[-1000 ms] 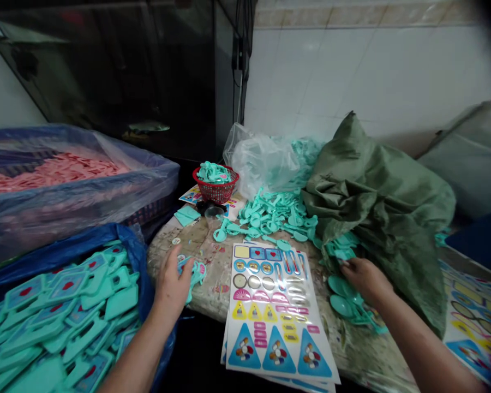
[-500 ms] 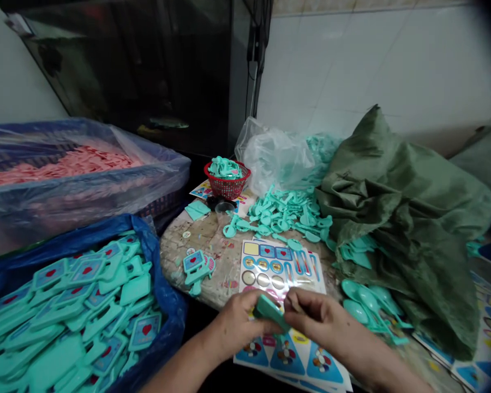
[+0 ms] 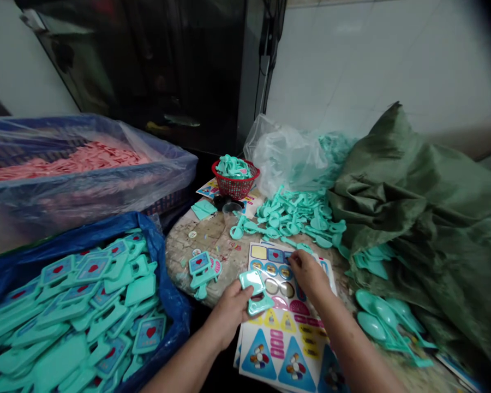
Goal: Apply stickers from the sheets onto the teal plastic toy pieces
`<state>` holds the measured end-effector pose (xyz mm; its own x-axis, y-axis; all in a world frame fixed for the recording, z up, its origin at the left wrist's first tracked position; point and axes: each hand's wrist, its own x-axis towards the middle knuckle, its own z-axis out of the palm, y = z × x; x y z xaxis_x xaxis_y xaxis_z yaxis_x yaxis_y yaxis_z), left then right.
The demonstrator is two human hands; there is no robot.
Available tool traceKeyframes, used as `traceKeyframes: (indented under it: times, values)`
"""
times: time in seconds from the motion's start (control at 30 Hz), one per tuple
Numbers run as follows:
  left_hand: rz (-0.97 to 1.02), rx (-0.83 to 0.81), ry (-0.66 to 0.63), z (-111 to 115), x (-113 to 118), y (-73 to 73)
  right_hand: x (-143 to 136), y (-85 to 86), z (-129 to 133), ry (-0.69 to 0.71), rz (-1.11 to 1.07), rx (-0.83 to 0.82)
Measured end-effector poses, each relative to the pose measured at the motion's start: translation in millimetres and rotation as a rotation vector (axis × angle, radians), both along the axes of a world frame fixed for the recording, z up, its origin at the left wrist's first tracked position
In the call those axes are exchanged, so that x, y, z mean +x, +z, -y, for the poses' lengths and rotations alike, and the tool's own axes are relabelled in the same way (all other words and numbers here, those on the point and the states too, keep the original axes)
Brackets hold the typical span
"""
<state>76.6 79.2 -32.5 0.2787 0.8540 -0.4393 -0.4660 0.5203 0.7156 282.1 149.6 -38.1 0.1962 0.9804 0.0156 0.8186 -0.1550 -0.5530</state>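
My left hand [image 3: 230, 307] grips a small teal plastic toy piece [image 3: 253, 284] with a flat square face and a looped handle, its blank glossy face turned up. The fingers of my right hand [image 3: 309, 273] are pinched at the edge of a blue heart sticker [image 3: 287, 255] in the top row of a sticker sheet [image 3: 265, 322]. My fingertips partly cover that sticker. To the left of the sheet, a stickered teal piece with a red heart [image 3: 199, 263] rests against other teal parts on the worn tabletop [image 3: 225, 245].
A blue-lined bin [image 3: 157, 273] of stickered teal pieces stands at the left, before a plastic-covered crate [image 3: 163, 174] of pink parts. Behind the sheet lie teal spoon-like pieces [image 3: 298, 213] and a red basket [image 3: 235, 188]. A green sack [image 3: 433, 202] and teal ladles [image 3: 376, 316] are at the right.
My hands have moved apart. The right reached forward to the sheet's top row; the left tilted the teal piece face up. The view shifted slightly left.
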Motion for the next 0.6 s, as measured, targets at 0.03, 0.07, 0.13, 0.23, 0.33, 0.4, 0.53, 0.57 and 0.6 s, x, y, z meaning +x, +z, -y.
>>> traceKeyframes:
  times: [0.03, 0.07, 0.13, 0.23, 0.33, 0.4, 0.53, 0.57, 0.6]
  values:
    - [-0.007, -0.009, -0.007, -1, -1, -0.8, 0, 0.1, 1, 0.005, 0.020, -0.006]
    - [-0.011, -0.018, -0.019, -2, -1, -1.2, 0, 0.7, 2, 0.013, 0.035, -0.015]
    - [-0.026, -0.036, -0.035, -3, -2, -1.0, 1, 2.2, 3, 0.038, 0.049, -0.037]
    - [-0.043, -0.051, -0.054, -4, -2, 1.7, 3, 2.9, 3, 0.067, 0.053, -0.063]
    - [-0.043, -0.065, -0.058, -5, -2, 6.7, 2, 2.6, 2, 0.065, 0.052, -0.082]
    - [-0.043, -0.079, -0.052, -5, -1, 10.0, 2, 2.7, 2, 0.060, 0.046, -0.094]
    - [-0.040, -0.090, -0.060, -6, -2, 12.1, 1, 3.9, 3, 0.057, 0.023, -0.103]
    - [-0.037, -0.088, -0.063, -6, -2, 11.7, 1, 4.2, 3, 0.058, 0.014, -0.106]
    - [-0.033, -0.084, -0.065, -6, -2, 11.1, 1, 4.6, 4, 0.058, 0.003, -0.109]
